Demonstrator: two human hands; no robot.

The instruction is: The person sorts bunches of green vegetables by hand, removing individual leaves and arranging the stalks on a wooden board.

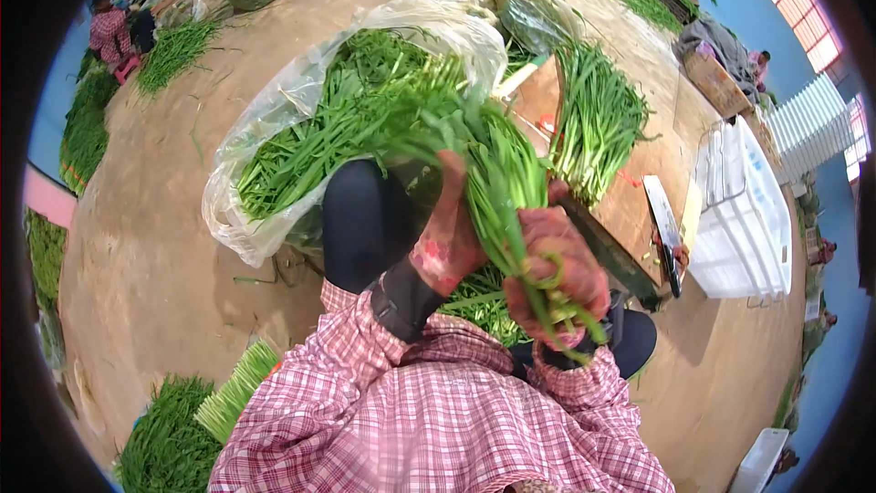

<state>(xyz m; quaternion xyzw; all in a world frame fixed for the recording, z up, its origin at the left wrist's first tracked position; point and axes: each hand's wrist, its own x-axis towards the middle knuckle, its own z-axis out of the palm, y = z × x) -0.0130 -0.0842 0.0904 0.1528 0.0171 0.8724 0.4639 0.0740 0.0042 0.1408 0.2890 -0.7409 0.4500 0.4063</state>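
My right hand [558,270] is closed around the pale stem ends of a bunch of leafy green stalks [503,185], held over my lap. Against the left side of the same bunch lies my left hand [448,233], its thumb raised; its fingers are hidden behind the leaves, so its grip cannot be told. The leaf tips are blurred. Beyond the left hand, a clear plastic bag [239,171] lies spread with loose greens [301,157] in it. A bundle of green stalks [599,123] rests on a wooden board [633,219] at the right, near a cleaver [660,219].
Stacked white plastic crates [742,219] stand right of the board. Cut greens [168,431] and a pale-stemmed bundle [239,390] lie at lower left. More greens [489,305] lie beneath my hands. People sit by piles of greens along the far walls.
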